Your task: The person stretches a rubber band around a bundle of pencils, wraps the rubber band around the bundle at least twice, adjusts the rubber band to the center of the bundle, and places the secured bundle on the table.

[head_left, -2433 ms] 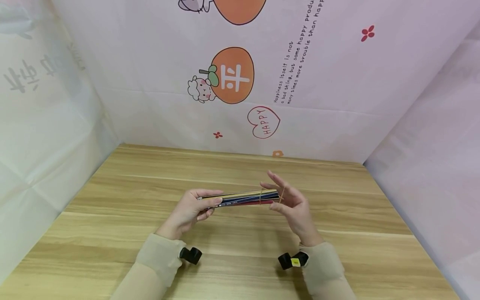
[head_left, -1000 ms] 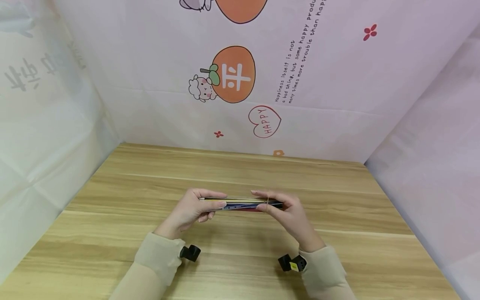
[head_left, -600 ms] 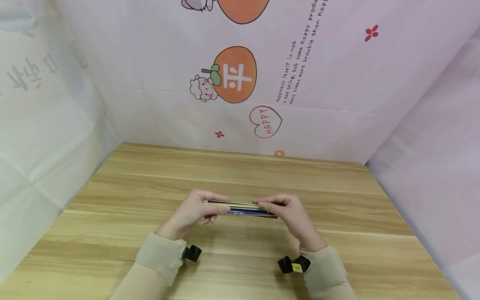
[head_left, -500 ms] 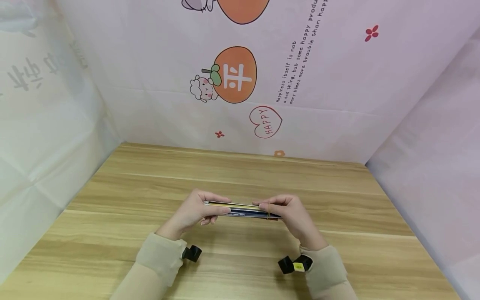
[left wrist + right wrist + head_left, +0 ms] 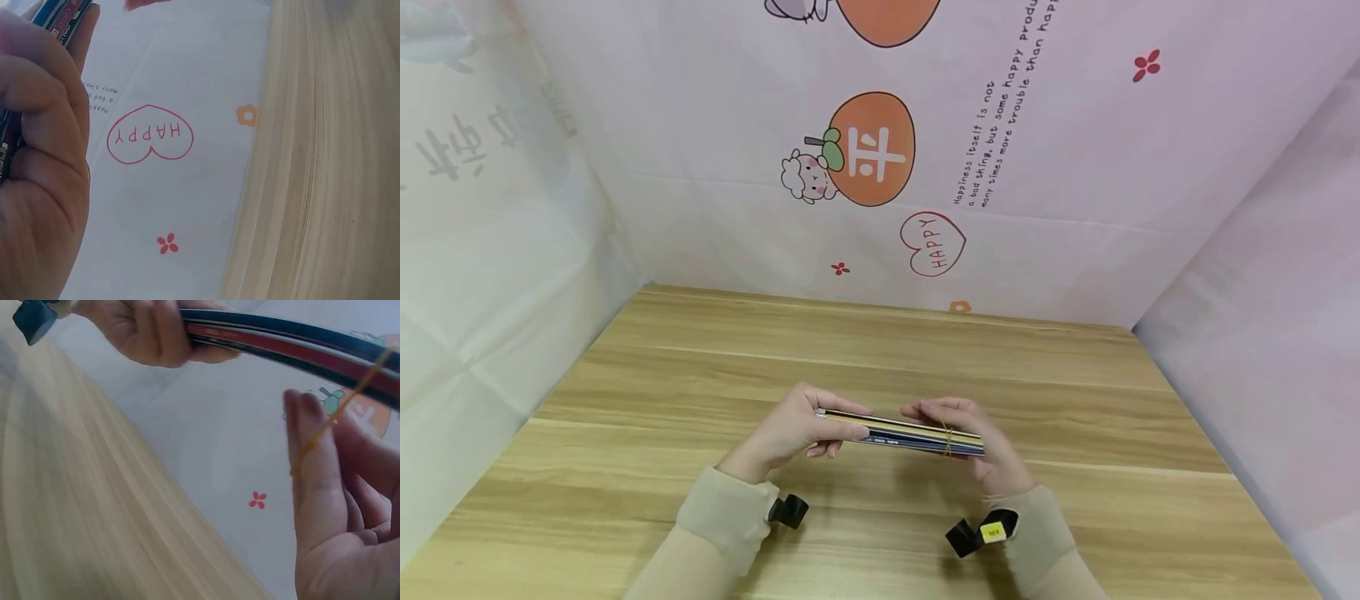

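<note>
Wood-grain desk below, printed cloth behind: your left fingers pinch one end of the pencil bundle midair; two straight right fingers carry a rubber band stretched from it.

Slim black-yellow-blue pencil bundle is partly hidden by bare left hand, its white lettering too small in head view, right-wrist edge cutting it off.

Sheeted-off booth — printed sheets, wood-grain tabletop
</note>
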Demonstrator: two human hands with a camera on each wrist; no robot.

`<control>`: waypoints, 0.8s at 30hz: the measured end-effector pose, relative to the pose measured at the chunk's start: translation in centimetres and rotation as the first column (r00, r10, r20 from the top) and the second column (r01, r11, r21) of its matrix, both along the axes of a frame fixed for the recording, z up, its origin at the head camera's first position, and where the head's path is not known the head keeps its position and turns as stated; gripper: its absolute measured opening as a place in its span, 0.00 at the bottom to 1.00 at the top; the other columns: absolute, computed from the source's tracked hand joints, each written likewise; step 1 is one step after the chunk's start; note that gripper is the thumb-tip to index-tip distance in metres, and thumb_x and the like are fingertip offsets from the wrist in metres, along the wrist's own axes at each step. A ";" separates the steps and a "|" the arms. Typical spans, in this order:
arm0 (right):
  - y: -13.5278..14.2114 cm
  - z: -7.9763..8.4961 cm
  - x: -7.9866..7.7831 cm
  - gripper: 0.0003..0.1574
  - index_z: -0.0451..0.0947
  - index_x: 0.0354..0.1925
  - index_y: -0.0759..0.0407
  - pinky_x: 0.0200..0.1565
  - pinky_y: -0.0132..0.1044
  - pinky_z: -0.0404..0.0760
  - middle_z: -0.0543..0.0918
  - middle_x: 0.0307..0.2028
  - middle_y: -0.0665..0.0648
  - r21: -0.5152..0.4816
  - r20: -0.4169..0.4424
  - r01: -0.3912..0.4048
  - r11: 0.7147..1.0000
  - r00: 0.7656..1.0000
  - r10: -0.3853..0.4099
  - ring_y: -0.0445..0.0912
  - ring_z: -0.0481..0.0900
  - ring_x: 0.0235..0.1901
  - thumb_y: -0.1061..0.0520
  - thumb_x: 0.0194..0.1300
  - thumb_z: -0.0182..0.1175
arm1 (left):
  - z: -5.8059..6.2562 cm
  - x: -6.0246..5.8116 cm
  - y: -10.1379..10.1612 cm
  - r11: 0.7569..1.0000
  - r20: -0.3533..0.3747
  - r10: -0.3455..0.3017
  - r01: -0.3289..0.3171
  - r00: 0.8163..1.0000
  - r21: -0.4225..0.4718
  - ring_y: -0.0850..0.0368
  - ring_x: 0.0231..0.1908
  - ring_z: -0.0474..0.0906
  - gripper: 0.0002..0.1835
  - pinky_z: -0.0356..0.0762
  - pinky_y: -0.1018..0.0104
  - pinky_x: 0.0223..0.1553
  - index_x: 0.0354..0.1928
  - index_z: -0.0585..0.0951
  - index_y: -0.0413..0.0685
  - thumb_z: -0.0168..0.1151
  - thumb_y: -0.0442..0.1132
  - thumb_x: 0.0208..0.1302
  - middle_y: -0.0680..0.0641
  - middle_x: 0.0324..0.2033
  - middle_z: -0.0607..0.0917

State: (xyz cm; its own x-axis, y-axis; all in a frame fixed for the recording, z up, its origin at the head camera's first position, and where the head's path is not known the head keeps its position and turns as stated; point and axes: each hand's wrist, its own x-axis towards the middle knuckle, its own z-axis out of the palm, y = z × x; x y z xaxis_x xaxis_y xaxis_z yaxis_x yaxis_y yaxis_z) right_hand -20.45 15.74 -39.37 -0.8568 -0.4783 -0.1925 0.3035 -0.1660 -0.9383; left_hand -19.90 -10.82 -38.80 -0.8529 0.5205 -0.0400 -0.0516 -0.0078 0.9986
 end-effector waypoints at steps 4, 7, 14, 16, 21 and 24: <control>-0.9 -0.5 0.0 0.11 0.83 0.39 0.54 0.41 0.28 0.80 0.86 0.38 0.49 -0.199 0.044 -0.041 0.979 0.998 0.051 0.38 0.82 0.40 0.51 0.66 0.57 | -0.1 0.0 0.0 0.999 -0.012 0.004 -0.004 1.000 0.044 0.62 0.10 0.65 0.22 0.55 0.71 0.11 0.47 0.82 0.36 0.72 0.38 0.49 0.43 0.18 0.83; -1.5 -0.8 0.0 0.13 0.83 0.37 0.57 0.40 0.26 0.80 0.85 0.36 0.51 -0.353 0.072 -0.045 0.935 0.995 0.075 0.38 0.82 0.38 0.51 0.66 0.56 | -0.1 -0.1 0.0 0.997 -0.013 0.024 -0.023 1.000 0.072 0.63 0.10 0.66 0.22 0.56 0.73 0.10 0.48 0.81 0.34 0.71 0.37 0.50 0.46 0.16 0.82; -3.0 -1.1 0.3 0.22 0.81 0.40 0.61 0.44 0.25 0.78 0.84 0.43 0.58 -0.553 0.199 0.086 0.829 0.980 0.031 0.42 0.82 0.44 0.48 0.71 0.47 | -0.5 -0.4 0.1 0.984 0.015 0.093 -0.095 0.996 0.150 0.65 0.09 0.64 0.20 0.57 0.76 0.09 0.47 0.81 0.34 0.69 0.36 0.52 0.49 0.14 0.80; -3.4 -1.3 0.4 0.25 0.80 0.42 0.63 0.45 0.25 0.77 0.83 0.44 0.59 -0.593 0.238 0.128 0.795 0.971 0.021 0.43 0.81 0.45 0.46 0.71 0.45 | -0.6 -0.4 0.2 0.981 0.025 0.111 -0.114 0.993 0.159 0.65 0.08 0.64 0.19 0.56 0.77 0.09 0.47 0.81 0.33 0.69 0.35 0.53 0.50 0.12 0.79; -4.3 -1.9 0.7 0.25 0.75 0.49 0.67 0.53 0.28 0.73 0.80 0.49 0.63 -0.706 0.260 0.193 0.681 0.966 -0.004 0.46 0.78 0.51 0.49 0.73 0.41 | -0.7 -0.5 0.4 0.967 0.077 0.143 -0.156 0.987 0.201 0.65 0.11 0.68 0.20 0.58 0.78 0.10 0.49 0.79 0.33 0.68 0.35 0.54 0.49 0.17 0.82; -4.9 -2.0 1.1 0.25 0.72 0.54 0.67 0.57 0.30 0.70 0.78 0.53 0.63 -0.737 0.250 0.231 0.635 0.966 -0.061 0.45 0.76 0.54 0.50 0.73 0.42 | -0.8 -0.5 0.6 0.953 0.123 0.161 -0.187 0.979 0.238 0.66 0.12 0.69 0.18 0.59 0.78 0.11 0.48 0.81 0.37 0.67 0.35 0.54 0.49 0.21 0.83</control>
State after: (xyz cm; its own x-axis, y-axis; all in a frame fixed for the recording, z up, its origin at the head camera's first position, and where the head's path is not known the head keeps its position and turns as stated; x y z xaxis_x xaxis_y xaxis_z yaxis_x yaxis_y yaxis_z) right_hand -19.39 10.79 -41.38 -0.9166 -0.3993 0.0180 0.3612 -0.8467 -0.3908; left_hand -20.39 -10.18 -39.63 -0.9293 0.3688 -0.0199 -0.1281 -0.2714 0.9539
